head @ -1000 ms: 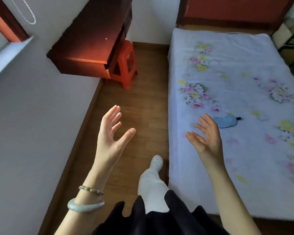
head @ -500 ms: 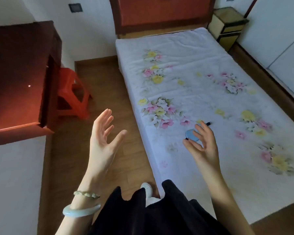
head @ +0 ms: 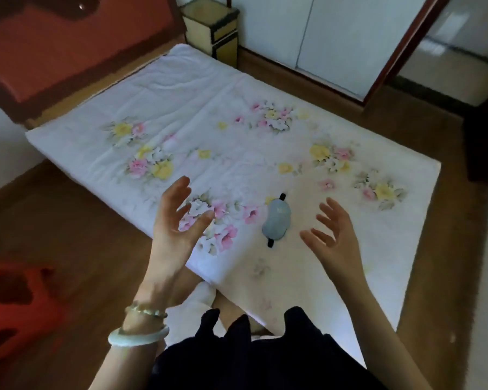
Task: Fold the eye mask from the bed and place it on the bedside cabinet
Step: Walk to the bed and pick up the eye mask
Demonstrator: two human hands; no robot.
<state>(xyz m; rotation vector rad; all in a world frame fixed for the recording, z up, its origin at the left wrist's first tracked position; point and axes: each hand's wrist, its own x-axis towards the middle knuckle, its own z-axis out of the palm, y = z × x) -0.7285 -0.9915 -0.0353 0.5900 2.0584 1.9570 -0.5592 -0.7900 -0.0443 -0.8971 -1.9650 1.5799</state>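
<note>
Near the bed's front edge: mask (head: pixel 276 220) lies flat and unfolded on the bed (head: pixel 237 88), between the two raised hands, touching neither.
Mask: pale blue, long axis running away from the person, with a dark strap end showing at each tip.
Left hand (head: pixel 178 223): raised over the bed's near edge, fingers spread wide, holding nothing, to the left of the mask.
Right hand (head: pixel 333 237): raised over the sheet, fingers spread wide, holding nothing, just right of the mask.
Step in hand: by my reading, the reach; nothing is picked up and no fold is begun.
Next move: both hands would have to come down onto the mask, one to each end, so one half can be laid over the other with the strap kept from trailing.
After that: the folded mask goes to the cabinet (head: pixel 212 26), which stands at the far corner of the bed beside the headboard (head: pixel 54 52), well apart from the mask.
Counts: one mask, one bed, one cabinet, two hands, two bracelets (head: pixel 141 325) on the left wrist, one red stool (head: pixel 14 305) at the left edge.
</note>
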